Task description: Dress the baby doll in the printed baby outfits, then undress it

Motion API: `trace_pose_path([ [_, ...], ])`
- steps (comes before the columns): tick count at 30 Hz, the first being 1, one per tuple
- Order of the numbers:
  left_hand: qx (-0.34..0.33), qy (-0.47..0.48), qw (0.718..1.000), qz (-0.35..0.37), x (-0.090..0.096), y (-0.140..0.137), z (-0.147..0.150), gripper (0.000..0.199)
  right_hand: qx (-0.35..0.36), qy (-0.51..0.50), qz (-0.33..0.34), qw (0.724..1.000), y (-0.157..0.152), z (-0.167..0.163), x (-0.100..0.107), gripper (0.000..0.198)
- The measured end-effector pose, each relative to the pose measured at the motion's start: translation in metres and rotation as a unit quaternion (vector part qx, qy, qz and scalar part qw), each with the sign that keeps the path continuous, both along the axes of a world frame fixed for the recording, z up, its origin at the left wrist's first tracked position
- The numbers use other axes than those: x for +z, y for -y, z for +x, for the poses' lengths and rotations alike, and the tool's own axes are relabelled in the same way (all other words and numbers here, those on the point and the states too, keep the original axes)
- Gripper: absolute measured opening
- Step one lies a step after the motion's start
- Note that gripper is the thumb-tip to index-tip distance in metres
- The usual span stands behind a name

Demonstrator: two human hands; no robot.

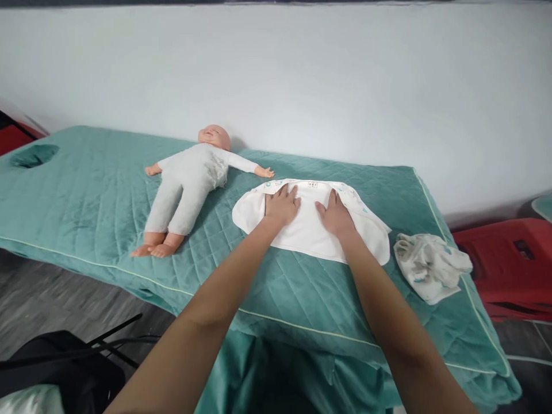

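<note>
A white piece of baby clothing (pixel 308 233) with a small printed pattern along its far edge lies spread on the green quilted bed cover (pixel 297 293). My left hand (pixel 282 206) presses flat on its left part, fingers apart. On the right part rests my right hand (pixel 336 217), also open, with the thumb pointing toward the left hand. Between the hands, a small label (pixel 313 184) shows at the far edge. A baby doll (pixel 187 172) in a pale suit lies on its back to the left, one arm stretched toward the clothing.
A crumpled white printed cloth (pixel 431 264) lies near the bed's right edge. Beyond that edge stands a red plastic chair (pixel 513 264). A white wall (pixel 328 80) runs behind the bed. At far left the cover has a round hole (pixel 34 156); a black seat (pixel 60 362) is at lower left.
</note>
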State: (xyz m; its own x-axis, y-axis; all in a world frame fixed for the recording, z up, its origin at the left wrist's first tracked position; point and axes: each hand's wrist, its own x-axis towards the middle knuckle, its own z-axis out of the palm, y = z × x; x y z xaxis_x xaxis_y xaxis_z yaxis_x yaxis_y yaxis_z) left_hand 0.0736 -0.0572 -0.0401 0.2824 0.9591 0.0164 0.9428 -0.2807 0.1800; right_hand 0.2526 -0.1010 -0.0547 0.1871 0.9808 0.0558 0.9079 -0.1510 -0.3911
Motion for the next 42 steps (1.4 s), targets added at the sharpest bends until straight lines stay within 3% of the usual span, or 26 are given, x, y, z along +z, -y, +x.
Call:
trace_pose_path([
  [7,0.016,0.050,0.996,0.076,-0.001,-0.002,0.004,0.062,-0.008,-0.012,0.011,1.000,0.003,-0.002,0.005,0.081],
  [11,0.017,0.041,0.997,0.062,-0.005,-0.003,0.003,0.061,-0.015,-0.017,0.023,0.999,0.004,-0.002,0.004,0.081],
  [18,0.019,0.017,1.000,0.001,-0.005,-0.010,0.005,0.062,-0.020,-0.003,-0.025,0.999,-0.003,0.001,0.002,0.083],
  [27,0.009,0.019,1.000,0.002,-0.005,-0.011,0.004,0.063,-0.006,0.042,-0.028,0.999,0.001,-0.003,0.005,0.079],
  [30,0.009,0.023,1.000,0.003,-0.005,-0.011,0.003,0.062,0.032,0.075,0.002,0.997,0.007,-0.004,0.005,0.072],
  [35,0.012,0.036,0.999,0.018,-0.008,-0.010,0.003,0.059,0.181,0.101,0.065,0.976,0.014,-0.003,0.002,0.063],
  [42,0.008,0.051,0.997,0.054,-0.003,-0.004,0.001,0.054,0.155,0.119,0.011,0.981,0.009,-0.007,0.001,0.068],
])
